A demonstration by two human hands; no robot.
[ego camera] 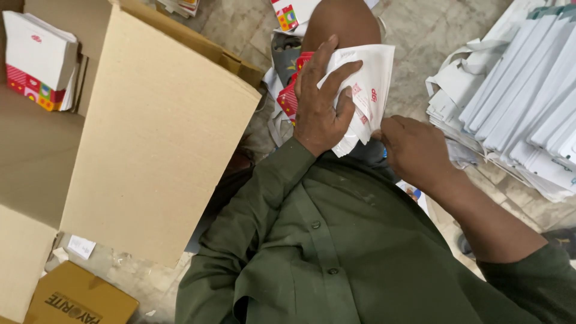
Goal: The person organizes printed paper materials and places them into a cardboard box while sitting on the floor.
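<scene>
My left hand lies spread over a bundle of flat white paper bags with red print, pressing it from the left side. My right hand grips the bundle's lower right edge with closed fingers. The bundle sits above my lap, over my green shirt, and its underside is hidden. More folded bags with colourful edges show behind my left hand.
A large open cardboard box stands at left, holding a stack of white bags in its far corner. A long fanned pile of white bags lies at right on the stone floor. A small brown carton sits at bottom left.
</scene>
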